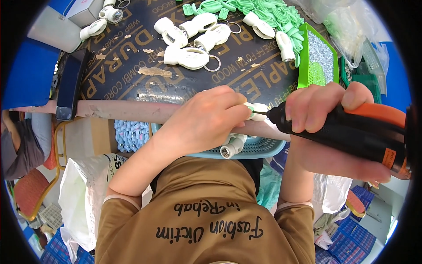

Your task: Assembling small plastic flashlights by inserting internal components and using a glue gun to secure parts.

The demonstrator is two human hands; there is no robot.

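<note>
At the table's near edge my left hand (211,112) is closed on a small white keychain flashlight (261,115) with a bit of green on it, most of it hidden by the fingers. My right hand (323,110) is wrapped round a black and orange electric screwdriver (360,136) held nearly level. Its thin bit points left and meets the green part beside my left fingertips. Just beyond my hands, several white keychain flashlights (188,58) lie on the table, some with metal rings. Another white flashlight (232,148) shows below my left hand, at the blue basket.
A heap of green plastic pieces (274,15) lies at the far side. Right of it stands a green tray (303,72) of small silvery parts. A dark phone (72,83) leans at the left table edge. Below are a light blue basket (263,151) and blue pieces (132,135).
</note>
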